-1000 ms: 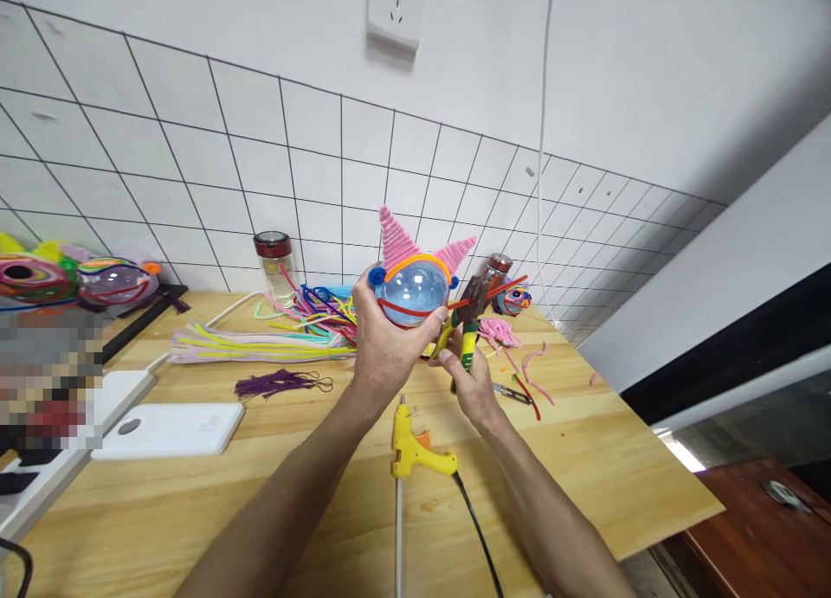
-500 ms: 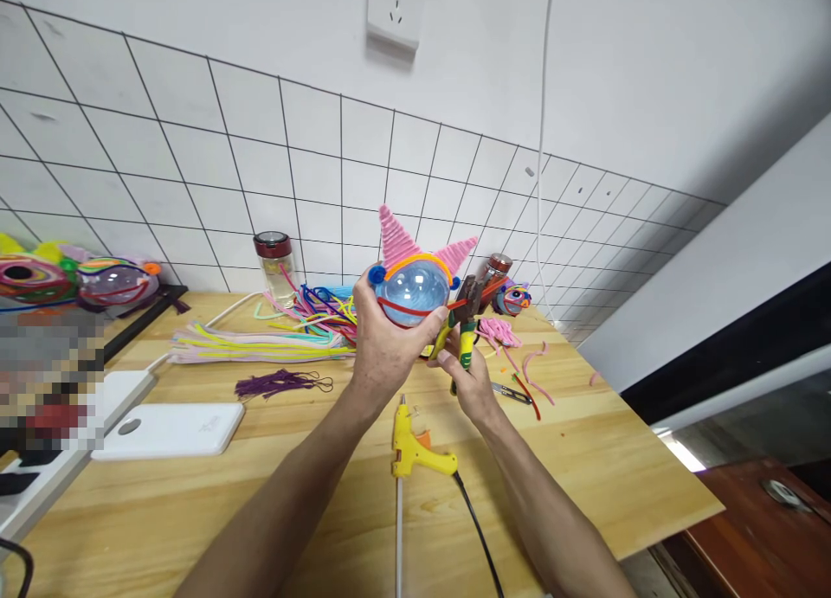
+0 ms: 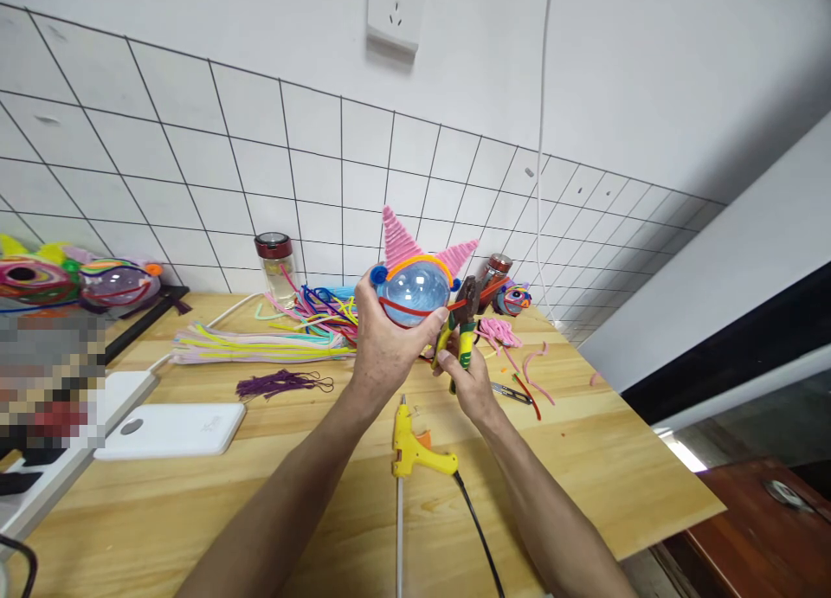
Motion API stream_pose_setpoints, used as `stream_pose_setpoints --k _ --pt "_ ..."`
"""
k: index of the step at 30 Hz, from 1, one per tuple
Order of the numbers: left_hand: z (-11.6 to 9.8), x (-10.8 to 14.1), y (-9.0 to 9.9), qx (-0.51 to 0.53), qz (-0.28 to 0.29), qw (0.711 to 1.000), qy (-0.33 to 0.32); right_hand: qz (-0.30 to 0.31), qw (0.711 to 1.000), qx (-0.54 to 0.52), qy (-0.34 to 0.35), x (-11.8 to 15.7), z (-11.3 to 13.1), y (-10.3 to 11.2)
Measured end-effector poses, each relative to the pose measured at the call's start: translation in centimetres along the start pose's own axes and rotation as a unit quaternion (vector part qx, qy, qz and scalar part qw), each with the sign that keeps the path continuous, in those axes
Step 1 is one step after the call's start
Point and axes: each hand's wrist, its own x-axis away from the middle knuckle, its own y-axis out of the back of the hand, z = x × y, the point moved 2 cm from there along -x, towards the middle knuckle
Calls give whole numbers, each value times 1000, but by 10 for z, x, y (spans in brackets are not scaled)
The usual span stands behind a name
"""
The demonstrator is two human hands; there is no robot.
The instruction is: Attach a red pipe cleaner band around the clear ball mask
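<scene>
Ball point(image 3: 416, 293) in hand, I face a white wall point(image 3: 312, 170) ruled with black lines; below it spreads the wooden surface point(image 3: 577, 485), with the ball raised over its far middle. On my left a long bundle point(image 3: 260, 345) of pale and yellow stems lies flat, and nearer me is a white power bank point(image 3: 178, 429). My left hand point(image 3: 388, 343) cups the ball, fingers wrapped about its left side and underside, thumb at its lower right. Two pink ears point(image 3: 397, 239) rise from the ball behind an orange band point(image 3: 421, 259). My right hand point(image 3: 471, 382) has its fingers closed round the handles of the pliers point(image 3: 466, 338); their jaws are at a red stem point(image 3: 492, 292) sticking out past my left thumb, but whether they bite it I cannot tell. Just below my hands lies a yellow glue gun point(image 3: 409, 446), nozzle away from me. Purple cord point(image 3: 276, 384) is to the left, small snips point(image 3: 511, 394) to the right. Smallest, blue coils point(image 3: 378, 275) sit at the ball's two sides.
</scene>
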Motion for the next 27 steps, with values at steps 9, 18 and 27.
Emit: stream_pose_setpoints --k 9,18,27 --pt "1 1 0 -3 -2 1000 -8 -12 1000 23 1 1 -1 0" --pt "1 -1 0 5 0 1000 -12 -24 999 40 25 2 -3 2" --pt "0 1 0 -3 -1 1000 -13 -69 996 49 40 2 -22 0"
